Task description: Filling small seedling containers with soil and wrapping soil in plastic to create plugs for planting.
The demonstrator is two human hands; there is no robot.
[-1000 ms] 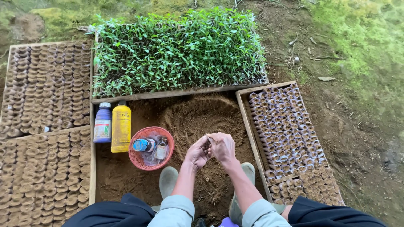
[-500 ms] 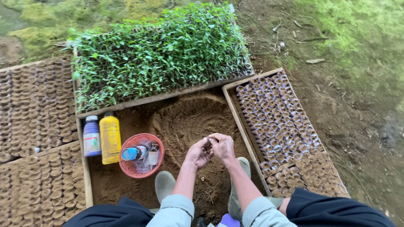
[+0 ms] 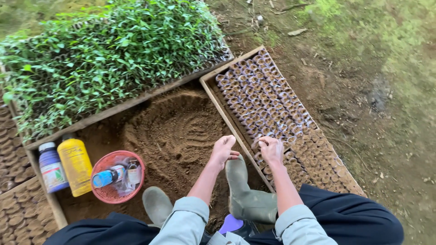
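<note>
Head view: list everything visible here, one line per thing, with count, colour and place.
seedling bed: one, dense green, upper left, wooden edged.
soil heap: one, brown, centre, with finger grooves.
tray of soil-filled pots: one wooden frame, many small brown-filled pots, right of the soil.
filled pots: many, brown, far left edge.
yellow bottle: one, left of the basket.
blue-purple bottle: one, white cap, beside the yellow one.
red basket: one, round, holding small bottles.
boots: two, grey-green, on the soil.
left hand: loosely closed, over the soil.
right hand: fingers pinched at a pot on the tray's near edge.
</note>
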